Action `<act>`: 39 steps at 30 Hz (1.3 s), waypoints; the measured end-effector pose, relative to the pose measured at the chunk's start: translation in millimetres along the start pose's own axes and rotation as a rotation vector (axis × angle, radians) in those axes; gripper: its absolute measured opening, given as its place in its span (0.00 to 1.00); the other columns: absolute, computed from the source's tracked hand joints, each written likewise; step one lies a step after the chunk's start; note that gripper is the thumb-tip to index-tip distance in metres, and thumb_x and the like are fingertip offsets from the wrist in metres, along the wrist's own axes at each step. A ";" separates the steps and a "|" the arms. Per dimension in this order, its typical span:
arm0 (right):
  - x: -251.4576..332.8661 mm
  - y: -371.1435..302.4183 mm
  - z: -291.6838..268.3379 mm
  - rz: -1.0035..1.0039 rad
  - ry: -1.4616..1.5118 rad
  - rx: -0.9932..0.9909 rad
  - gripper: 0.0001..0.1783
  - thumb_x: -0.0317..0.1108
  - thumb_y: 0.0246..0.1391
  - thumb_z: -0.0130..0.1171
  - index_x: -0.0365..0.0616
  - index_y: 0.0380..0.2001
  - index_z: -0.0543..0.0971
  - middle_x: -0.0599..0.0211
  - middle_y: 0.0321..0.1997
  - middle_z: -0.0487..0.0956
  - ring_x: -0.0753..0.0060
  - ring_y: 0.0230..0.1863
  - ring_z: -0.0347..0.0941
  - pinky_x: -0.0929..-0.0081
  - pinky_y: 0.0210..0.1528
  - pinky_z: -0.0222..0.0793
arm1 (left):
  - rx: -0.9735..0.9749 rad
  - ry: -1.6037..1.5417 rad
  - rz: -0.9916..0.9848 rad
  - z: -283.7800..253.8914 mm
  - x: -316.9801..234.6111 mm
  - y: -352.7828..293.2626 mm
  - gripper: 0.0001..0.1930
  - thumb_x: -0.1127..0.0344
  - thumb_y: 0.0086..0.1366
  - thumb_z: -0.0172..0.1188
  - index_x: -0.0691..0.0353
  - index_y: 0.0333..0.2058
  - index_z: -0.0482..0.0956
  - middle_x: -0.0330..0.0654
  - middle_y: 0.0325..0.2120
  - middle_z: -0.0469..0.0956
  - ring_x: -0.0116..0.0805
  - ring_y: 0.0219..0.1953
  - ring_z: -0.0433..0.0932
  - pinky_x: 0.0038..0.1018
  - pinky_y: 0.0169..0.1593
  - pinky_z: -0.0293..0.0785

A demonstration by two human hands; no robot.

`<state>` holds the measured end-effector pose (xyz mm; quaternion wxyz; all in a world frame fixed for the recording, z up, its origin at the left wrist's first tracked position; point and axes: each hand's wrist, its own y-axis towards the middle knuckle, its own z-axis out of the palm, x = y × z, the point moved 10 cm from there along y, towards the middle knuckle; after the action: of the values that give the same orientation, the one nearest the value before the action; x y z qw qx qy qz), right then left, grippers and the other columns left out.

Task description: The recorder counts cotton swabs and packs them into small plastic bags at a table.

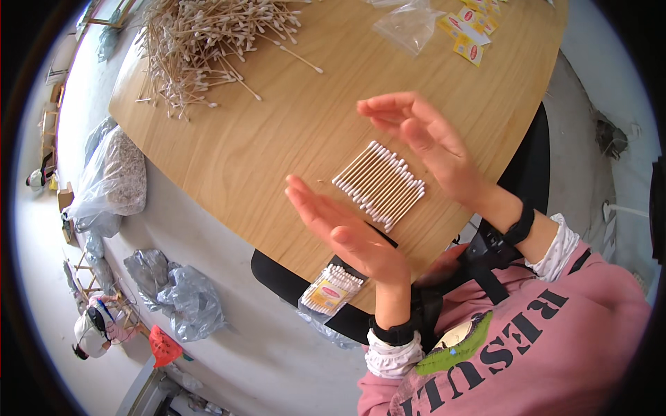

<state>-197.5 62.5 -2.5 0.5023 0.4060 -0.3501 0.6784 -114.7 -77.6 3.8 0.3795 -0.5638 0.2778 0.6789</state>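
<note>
A flat row of cotton swabs (379,184) with wooden sticks and white tips lies side by side on the table, its ends slightly uneven. To the left of this row my left hand (350,236) is raised, fingers stretched out and nothing in it. My right hand (437,149) hovers on the other side, fingers extended and slightly curved, also holding nothing. The palms face each other across the swabs, apparently without touching them. Close by my left wrist, at the table edge, sits a clear pack of swabs (333,288) with a yellow label.
On the wooden table (270,159), a large heap of loose swabs (201,48) covers the far left. Clear plastic bags (408,28) and yellow label cards (470,48) lie at the far right. Filled plastic bags (118,173) stand on the floor; another person (97,326) is at lower left.
</note>
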 end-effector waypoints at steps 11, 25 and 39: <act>16.7 4.3 37.8 -0.347 -1.260 0.444 0.06 0.27 0.48 0.64 0.44 0.25 0.76 0.64 0.33 0.71 0.59 0.38 0.70 0.64 0.42 0.66 | 0.523 1.509 0.203 43.0 22.4 -28.6 0.60 0.32 0.59 0.58 0.78 0.70 0.41 0.62 0.73 0.38 0.55 0.76 0.34 0.46 0.75 0.27; 45.7 1.9 32.4 -0.427 -1.652 0.437 0.07 0.31 0.48 0.57 0.38 0.30 0.76 0.59 0.35 0.74 0.57 0.43 0.72 0.66 0.45 0.70 | 0.485 1.415 0.262 44.0 21.4 -30.2 0.61 0.35 0.58 0.62 0.78 0.70 0.39 0.61 0.73 0.42 0.54 0.76 0.37 0.45 0.75 0.34; 170.9 -110.6 -220.9 0.076 -1.616 -0.437 0.06 0.29 0.63 0.53 0.38 0.40 0.72 0.65 0.42 0.74 0.69 0.48 0.71 0.73 0.54 0.65 | 0.271 0.786 0.139 -1.7 -11.2 -42.4 0.50 0.38 0.69 0.51 0.69 0.72 0.38 0.57 0.74 0.40 0.54 0.76 0.37 0.50 0.74 0.32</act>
<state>-162.9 353.0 65.2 0.1409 0.6487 -0.7395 0.1119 -77.8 -57.5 16.6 0.2688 -0.7046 0.5257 0.3935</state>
